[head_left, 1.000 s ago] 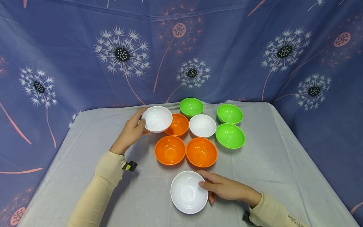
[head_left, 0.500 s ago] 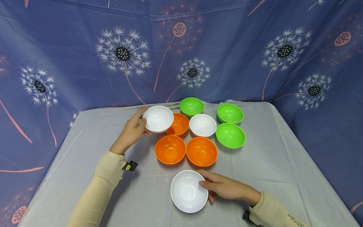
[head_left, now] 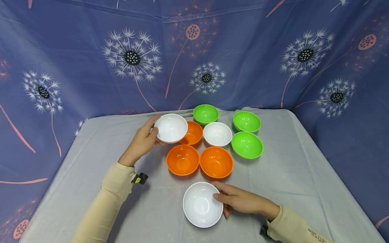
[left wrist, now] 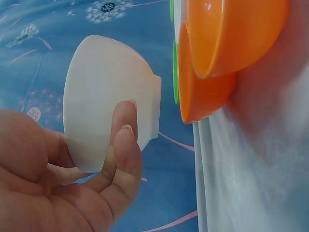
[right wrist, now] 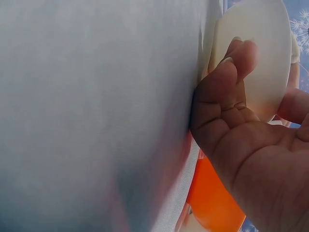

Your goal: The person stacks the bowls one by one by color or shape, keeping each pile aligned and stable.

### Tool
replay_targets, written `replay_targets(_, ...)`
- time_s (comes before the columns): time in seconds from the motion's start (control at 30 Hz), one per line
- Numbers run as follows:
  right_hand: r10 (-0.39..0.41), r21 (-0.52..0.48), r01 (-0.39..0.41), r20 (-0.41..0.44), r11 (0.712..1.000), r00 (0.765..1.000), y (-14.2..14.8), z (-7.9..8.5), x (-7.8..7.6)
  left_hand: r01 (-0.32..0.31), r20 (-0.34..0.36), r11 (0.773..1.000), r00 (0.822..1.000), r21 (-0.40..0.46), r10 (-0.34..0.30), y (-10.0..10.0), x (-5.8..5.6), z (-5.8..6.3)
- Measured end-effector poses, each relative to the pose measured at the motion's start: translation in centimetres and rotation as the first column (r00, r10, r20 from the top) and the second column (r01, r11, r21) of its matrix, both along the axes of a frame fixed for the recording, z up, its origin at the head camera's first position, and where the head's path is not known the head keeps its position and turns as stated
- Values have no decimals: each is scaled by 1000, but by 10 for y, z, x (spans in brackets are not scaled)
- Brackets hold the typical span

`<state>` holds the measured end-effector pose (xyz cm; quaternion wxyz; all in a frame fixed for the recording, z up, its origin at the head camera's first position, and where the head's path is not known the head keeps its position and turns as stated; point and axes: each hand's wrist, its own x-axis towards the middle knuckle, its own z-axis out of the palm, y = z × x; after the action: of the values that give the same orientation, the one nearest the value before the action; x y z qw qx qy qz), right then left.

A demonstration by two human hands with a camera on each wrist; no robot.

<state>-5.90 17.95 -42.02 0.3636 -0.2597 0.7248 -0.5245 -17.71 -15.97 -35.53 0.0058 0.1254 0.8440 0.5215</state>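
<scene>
My left hand [head_left: 140, 142] grips a white bowl [head_left: 171, 128] by its left side, thumb at the rim and fingers curled beneath. In the left wrist view this bowl [left wrist: 108, 96] is off the table, beside the orange bowls [left wrist: 207, 96]. In the head view it partly covers the rear orange bowl [head_left: 193, 133]. Near the front, my right hand [head_left: 246, 200] holds a second white bowl [head_left: 202, 206] at its right rim, thumb inside. The right wrist view shows fingers under that bowl [right wrist: 265, 58], the hand low against the cloth.
Two more orange bowls [head_left: 182, 160] stand side by side mid-table. Behind them a third white bowl [head_left: 217, 134] sits among green bowls [head_left: 247, 145] at the right and back. Grey cloth [head_left: 291, 182] covers the table; a blue dandelion-print curtain [head_left: 243, 60] hangs behind.
The left hand has shifted slightly to the right with its white bowl, which covers more of the rear orange bowl. My right hand and its bowl look nearly still.
</scene>
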Motion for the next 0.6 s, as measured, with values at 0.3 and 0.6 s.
replay_targets(0.3,-3,0,3,16,1000,1000,0,0,1,13,3,1000,1000,-3,-13,3,2,-2)
replay_targets(0.6,3,-12,-3,22,1000,1000,0,-1,0,18,0,1000,1000,-10,-18,4,6,-1)
